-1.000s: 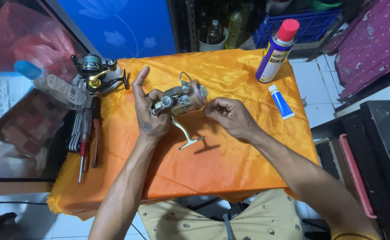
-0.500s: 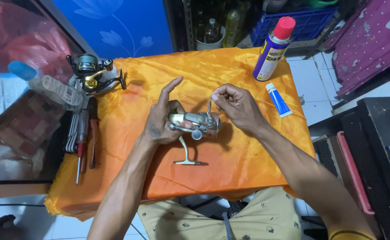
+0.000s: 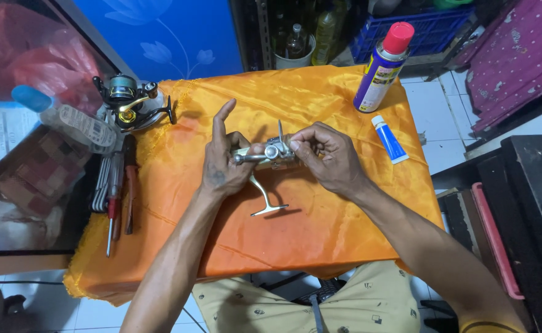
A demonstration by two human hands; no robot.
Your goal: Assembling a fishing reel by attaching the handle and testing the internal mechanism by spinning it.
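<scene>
Mid-teardown: your left hand (image 3: 224, 169) grips the silver fishing reel (image 3: 264, 157) at the orange cloth's (image 3: 320, 228) centre (forefinger pointing twelve o'clock), right hand's (image 3: 329, 157) fingertips pinching its top fitting, which likely needs a steady twist.

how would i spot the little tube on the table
On the orange cloth-covered table, look to the far right edge, just below the tall blue spray can with a red cap. The small blue-and-white squeeze tube lies flat there, unlike the upright can.
</scene>
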